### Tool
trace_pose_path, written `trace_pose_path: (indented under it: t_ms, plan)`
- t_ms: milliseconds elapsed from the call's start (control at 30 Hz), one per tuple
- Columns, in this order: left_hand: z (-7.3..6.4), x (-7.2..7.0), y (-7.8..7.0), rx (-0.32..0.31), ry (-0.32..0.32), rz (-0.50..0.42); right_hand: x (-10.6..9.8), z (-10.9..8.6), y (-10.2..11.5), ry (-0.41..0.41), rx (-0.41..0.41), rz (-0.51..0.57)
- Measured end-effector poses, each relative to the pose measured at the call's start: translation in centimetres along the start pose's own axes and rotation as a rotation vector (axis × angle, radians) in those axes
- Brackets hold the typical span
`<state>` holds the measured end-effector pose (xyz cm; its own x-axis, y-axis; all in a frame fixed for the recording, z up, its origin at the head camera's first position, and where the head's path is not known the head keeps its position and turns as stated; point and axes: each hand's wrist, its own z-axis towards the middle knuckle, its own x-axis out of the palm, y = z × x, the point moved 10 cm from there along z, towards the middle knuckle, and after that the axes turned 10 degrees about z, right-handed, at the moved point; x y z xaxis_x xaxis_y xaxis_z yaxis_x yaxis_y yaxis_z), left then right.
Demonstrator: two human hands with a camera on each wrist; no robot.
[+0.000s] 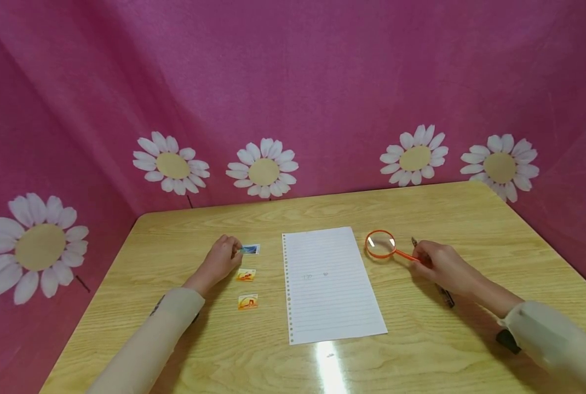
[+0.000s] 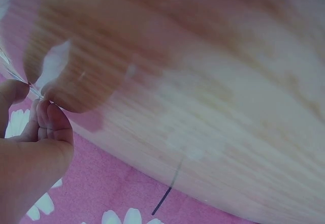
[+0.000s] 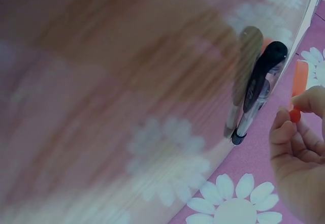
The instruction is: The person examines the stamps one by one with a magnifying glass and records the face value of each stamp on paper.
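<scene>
At the left of the table, my left hand (image 1: 220, 258) pinches the left edge of a blue stamp (image 1: 251, 249) between thumb and fingers. Two yellow-and-red stamps lie below it in a column, an upper one (image 1: 246, 275) and a lower one (image 1: 247, 301). My right hand (image 1: 441, 265) holds an orange magnifying glass (image 1: 380, 244) by the end of its handle. The lens hovers near the right edge of a lined sheet of paper (image 1: 332, 306). Beneath the right hand lies a black-and-clear pen (image 3: 261, 79), partly hidden in the head view.
Handwritten marks show on the sheet, which has punched holes along its left side. The glossy wooden table (image 1: 214, 350) reflects a bright light at the front. A pink curtain (image 1: 322, 82) with daisies hangs behind and along the sides.
</scene>
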<state>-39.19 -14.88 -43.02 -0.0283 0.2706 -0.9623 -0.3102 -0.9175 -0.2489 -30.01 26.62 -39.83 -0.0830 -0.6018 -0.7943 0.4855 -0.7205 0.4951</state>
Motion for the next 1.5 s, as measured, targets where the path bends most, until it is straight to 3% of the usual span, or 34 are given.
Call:
trace_pose_path:
  t_ms: [367, 567, 1000, 1267, 1500]
  plan:
    - [0.0, -0.3, -0.2, 0.028, -0.02, -0.002, -0.3, -0.2, -0.6, 0.01, 0.035, 0.005]
    - [0.0, 0.0, 0.0, -0.005, 0.012, -0.008, 0.0, -0.2, -1.0, 0.033, 0.075, 0.011]
    - [-0.1, 0.0, 0.0, -0.011, 0.013, -0.015, 0.4, -0.4, -1.7, 0.135, 0.209, 0.042]
    - [-0.2, -0.2, -0.2, 0.024, -0.002, -0.01, 0.9, -0.4, -1.4, 0.162, 0.266, 0.02]
    - [-0.1, -0.1, -0.1, 0.008, 0.007, -0.01, 1.8, -0.5, -0.3, 0.189, 0.236, 0.027]
